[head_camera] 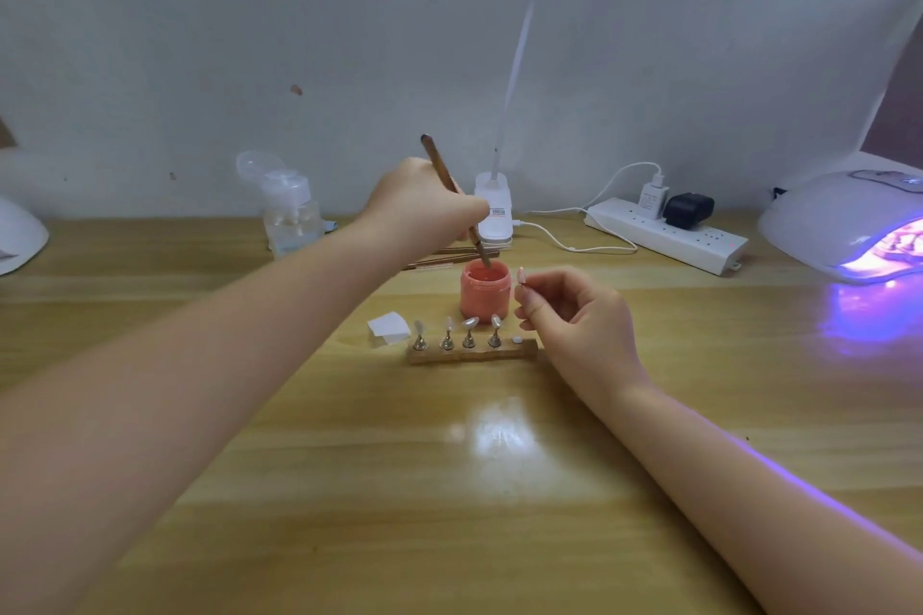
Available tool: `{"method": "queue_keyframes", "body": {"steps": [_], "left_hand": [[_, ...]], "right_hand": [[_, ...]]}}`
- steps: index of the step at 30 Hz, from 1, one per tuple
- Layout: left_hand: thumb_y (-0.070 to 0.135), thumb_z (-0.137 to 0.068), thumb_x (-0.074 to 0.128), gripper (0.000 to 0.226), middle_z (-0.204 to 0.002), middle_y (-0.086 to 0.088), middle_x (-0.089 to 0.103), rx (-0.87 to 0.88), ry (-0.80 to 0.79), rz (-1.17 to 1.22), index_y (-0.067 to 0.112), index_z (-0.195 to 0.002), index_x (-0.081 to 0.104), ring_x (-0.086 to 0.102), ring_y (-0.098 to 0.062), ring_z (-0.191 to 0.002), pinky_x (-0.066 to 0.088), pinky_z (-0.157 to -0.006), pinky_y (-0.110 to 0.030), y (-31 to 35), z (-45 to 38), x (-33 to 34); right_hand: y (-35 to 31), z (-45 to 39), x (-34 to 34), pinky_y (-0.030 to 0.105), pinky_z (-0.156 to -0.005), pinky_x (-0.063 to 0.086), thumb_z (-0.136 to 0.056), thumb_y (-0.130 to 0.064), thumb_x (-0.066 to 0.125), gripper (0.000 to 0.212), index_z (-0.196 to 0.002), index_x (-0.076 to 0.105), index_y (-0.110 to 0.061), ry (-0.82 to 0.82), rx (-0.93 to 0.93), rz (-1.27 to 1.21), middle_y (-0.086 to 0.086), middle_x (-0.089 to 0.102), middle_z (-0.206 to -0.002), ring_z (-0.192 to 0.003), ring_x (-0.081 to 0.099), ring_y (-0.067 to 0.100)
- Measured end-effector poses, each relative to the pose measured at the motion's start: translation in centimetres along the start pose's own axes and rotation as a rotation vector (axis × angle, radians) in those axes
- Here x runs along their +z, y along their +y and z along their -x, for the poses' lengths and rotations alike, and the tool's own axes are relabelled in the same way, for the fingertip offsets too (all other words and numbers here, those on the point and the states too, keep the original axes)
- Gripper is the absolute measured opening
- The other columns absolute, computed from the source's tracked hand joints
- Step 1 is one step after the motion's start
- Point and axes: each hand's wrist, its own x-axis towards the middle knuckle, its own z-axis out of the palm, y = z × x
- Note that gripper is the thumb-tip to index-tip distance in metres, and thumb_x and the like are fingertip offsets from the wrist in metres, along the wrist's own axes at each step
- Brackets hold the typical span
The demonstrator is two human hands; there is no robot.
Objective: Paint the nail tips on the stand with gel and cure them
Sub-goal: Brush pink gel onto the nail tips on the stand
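1. While the left hand (424,210) dips a brush (452,195) into the open pink gel jar (485,291), the step in hand looks to be loading gel. Left grip: fingers curled round the brush shaft, bristle end down inside the jar mouth.
2. Right hand (574,310) holds one nail tip (520,276) just right of the jar, pinched between thumb and forefinger, off the stand. Right grip: clamped on that tip.
3. Stand (472,351), a small wooden bar, sits on the tabletop (349,464) just in front of the jar. Four holders on it carry pale tips upright; the rightmost seat shows only a bare white pad, likely where the held tip belongs.
4. Next move, as I judge it: lift the brush clear, wipe off any excess on the jar rim, bring it across to the pinched tip and stroke gel along it. Calls for a steady pinch and a light load of gel.
5. Curing lamp (844,225) at far right is lit, violet glow spilling on the wood. Well apart from the stand.
6. Surface: pale wood-grain tabletop, glossy, lamp glare near centre.
7. Room: plain grey wall behind; desk lamp (493,210) on a white base behind the jar, power strip (664,235) with plugs to its right, clear pump bottle (289,210) to the left, small white pads (388,327) left of the stand.
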Motion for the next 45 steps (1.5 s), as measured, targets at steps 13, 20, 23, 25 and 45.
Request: {"method": "queue_keyframes", "body": {"steps": [13, 20, 23, 25, 45], "left_hand": [[0.014, -0.081, 0.055, 0.016, -0.041, 0.007, 0.059, -0.171, -0.124, -0.051, 0.01, -0.069, 0.066, 0.05, -0.003, -0.034, 0.04, -0.042, -0.015, -0.9, -1.7, 2.2], [0.009, -0.083, 0.049, 0.015, -0.042, 0.002, 0.057, -0.428, 0.015, 0.487, 0.007, -0.073, 0.06, 0.046, -0.008, -0.032, 0.039, -0.041, -0.013, -2.6, -1.3, -0.3], [0.011, -0.085, 0.048, 0.015, -0.044, 0.003, 0.057, -0.503, -0.026, 0.618, 0.008, -0.074, 0.059, 0.047, -0.007, -0.034, 0.04, -0.041, -0.013, -3.8, -0.8, -0.7], [0.011, -0.086, 0.048, 0.016, -0.045, 0.003, 0.056, -0.533, -0.039, 0.646, 0.008, -0.075, 0.058, 0.047, -0.007, -0.034, 0.04, -0.041, -0.012, -4.6, -0.5, -0.9], [0.021, -0.086, 0.066, 0.015, -0.086, 0.003, 0.077, 0.359, 0.199, 0.583, 0.023, -0.097, 0.075, 0.074, -0.015, -0.083, 0.058, -0.076, -0.027, -5.1, 9.3, 0.9]], "right_hand": [[0.4, -0.2, 0.2, 0.049, -0.074, 0.056, -0.086, -0.007, 0.068, 0.017, -0.084, 0.07, -0.024, -0.009, -0.002, 0.007, -0.006, 0.071, -0.073, -0.072, 0.068, 0.019], [0.5, -0.2, 0.2, 0.049, -0.076, 0.055, -0.086, -0.007, 0.068, 0.012, -0.088, 0.072, -0.018, -0.013, 0.017, 0.014, -0.003, 0.071, -0.076, -0.075, 0.068, 0.021], [0.5, -0.2, 0.2, 0.049, -0.076, 0.055, -0.086, -0.006, 0.068, 0.011, -0.09, 0.072, -0.016, -0.02, 0.012, 0.018, -0.002, 0.071, -0.077, -0.076, 0.068, 0.022], [0.4, -0.2, 0.2, 0.05, -0.076, 0.055, -0.086, -0.005, 0.068, 0.012, -0.089, 0.071, -0.016, -0.02, 0.006, 0.02, -0.002, 0.071, -0.077, -0.076, 0.069, 0.021], [0.1, -0.1, -0.1, 0.045, -0.073, 0.056, -0.086, -0.01, 0.07, 0.019, -0.084, 0.069, -0.028, -0.027, 0.009, 0.006, -0.01, 0.07, -0.072, -0.07, 0.066, 0.008]]}}
